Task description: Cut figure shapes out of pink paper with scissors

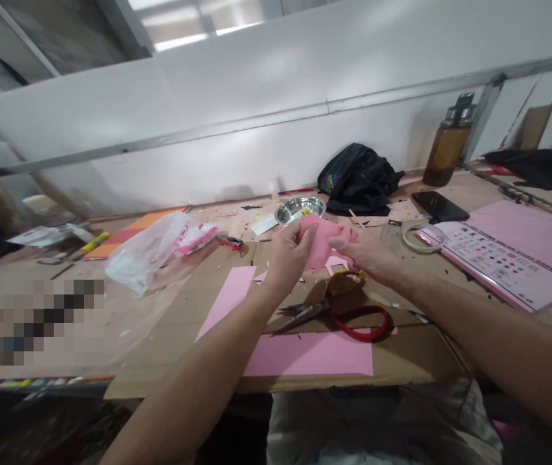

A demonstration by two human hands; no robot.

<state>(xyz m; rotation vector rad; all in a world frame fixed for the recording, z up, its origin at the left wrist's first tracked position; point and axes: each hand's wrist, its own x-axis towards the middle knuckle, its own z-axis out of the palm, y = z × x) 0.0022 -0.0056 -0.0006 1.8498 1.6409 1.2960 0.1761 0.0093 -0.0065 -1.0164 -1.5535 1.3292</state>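
Both my hands hold one small pink paper piece (323,240) above the cardboard sheet (401,361). My left hand (289,253) pinches its left edge, and my right hand (363,253) grips its right side. Under my hands lie scissors (338,311) with one yellow and one red handle, blades pointing left. Flat on the cardboard, pink paper sheets (307,354) and small pink scraps sit near the scissors.
A clear plastic bag (152,250) lies to the left, a steel bowl (299,208) and a black bag (357,178) behind. To the right are a tape roll (423,237), a phone (439,206), a brown bottle (450,142) and a pink colour chart (503,261).
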